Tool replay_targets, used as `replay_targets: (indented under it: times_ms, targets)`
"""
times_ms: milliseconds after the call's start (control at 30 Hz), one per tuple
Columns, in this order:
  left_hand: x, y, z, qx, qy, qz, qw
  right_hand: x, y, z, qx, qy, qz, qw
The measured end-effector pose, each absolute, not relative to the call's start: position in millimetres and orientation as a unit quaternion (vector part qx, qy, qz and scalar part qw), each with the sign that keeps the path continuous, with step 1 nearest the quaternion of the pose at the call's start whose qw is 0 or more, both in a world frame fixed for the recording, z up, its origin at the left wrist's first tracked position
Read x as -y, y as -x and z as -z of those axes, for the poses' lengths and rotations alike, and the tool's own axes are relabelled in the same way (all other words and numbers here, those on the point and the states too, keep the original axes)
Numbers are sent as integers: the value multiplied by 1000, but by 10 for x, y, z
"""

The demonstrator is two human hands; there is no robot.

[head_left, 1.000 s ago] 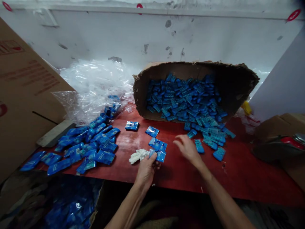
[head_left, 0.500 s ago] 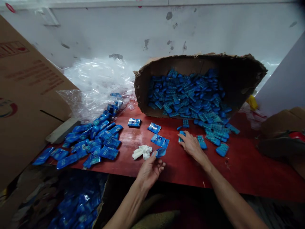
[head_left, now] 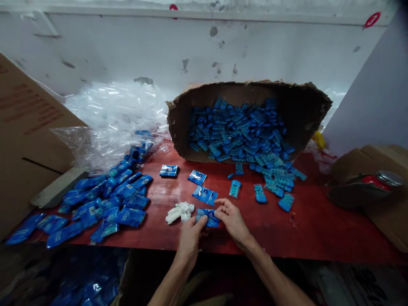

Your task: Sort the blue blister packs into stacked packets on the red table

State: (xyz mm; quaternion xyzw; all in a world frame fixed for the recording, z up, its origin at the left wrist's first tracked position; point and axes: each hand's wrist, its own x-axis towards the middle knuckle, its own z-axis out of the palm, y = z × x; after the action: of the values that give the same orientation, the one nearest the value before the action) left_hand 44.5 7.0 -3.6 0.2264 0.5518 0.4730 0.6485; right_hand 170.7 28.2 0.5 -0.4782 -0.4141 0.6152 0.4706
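Observation:
A small blue printed card [head_left: 209, 217] is held low over the front of the red table. My left hand [head_left: 190, 236] pinches its left end between thumb and fingers. At the card's right edge, my right hand [head_left: 234, 221] has its thumb and index finger closed on it. Just beyond lie a flat blue printed sheet [head_left: 205, 195] and a smaller blue card [head_left: 196, 177]. A clear-fronted pack of blue pieces [head_left: 235, 189] rests by itself past my right hand. Left of my left hand is a crumpled white glove-like cloth [head_left: 180, 212].
A torn-edged cardboard box [head_left: 314, 110] lies on its side, spilling blue packs [head_left: 242, 131] onto the table [head_left: 318, 225]. Filled blue pouches [head_left: 124, 191] are heaped left, before clear plastic bags [head_left: 111, 114]. A blue stack [head_left: 168, 171] sits between. Large cartons stand at both sides.
My right hand has left the clear-fronted pack, which stays on the table, and come left to the card in my left hand. The view has shifted slightly.

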Motion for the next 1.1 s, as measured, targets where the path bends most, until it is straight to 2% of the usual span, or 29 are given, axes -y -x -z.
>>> replay_targets:
  times_ms: [167,267,367,467,533,567,633,700,900,1100]
  targets:
    - [-57,-499,-20,-494,-181,-458,717,-224,-1688,-21,439,495,-570,488]
    - [-52,-468,-62,-484,-197,-423,741,-191,-1735,-54,479,494,-556,466]
    - [-51,-419,-65,-493,-188,-418,740,-267,-1910,-119,561,507,-506,415]
    - [-40,-404,-52,-492,-139,-423,748,-518,-2150,-191,633,604,-334,350]
    - [-26,-416,-58,-487,-101,-424,757,-733,-2259,-206,616,714,-211,257]
    - [-19,-425,-66,-486,-84,-424,760,-833,-2283,-197,604,746,-191,203]
    - [-10,-440,-91,-484,-57,-424,763,-988,-2272,-150,595,767,-196,138]
    - [-8,-442,-114,-479,-44,-419,770,-1075,-2223,-81,595,762,-226,122]
    - [-35,-412,-99,-454,-22,-410,791,-1054,-2294,61,577,717,-342,186]
    - [-42,-435,-30,-448,-22,-414,792,-708,-2425,-18,522,633,-503,271]
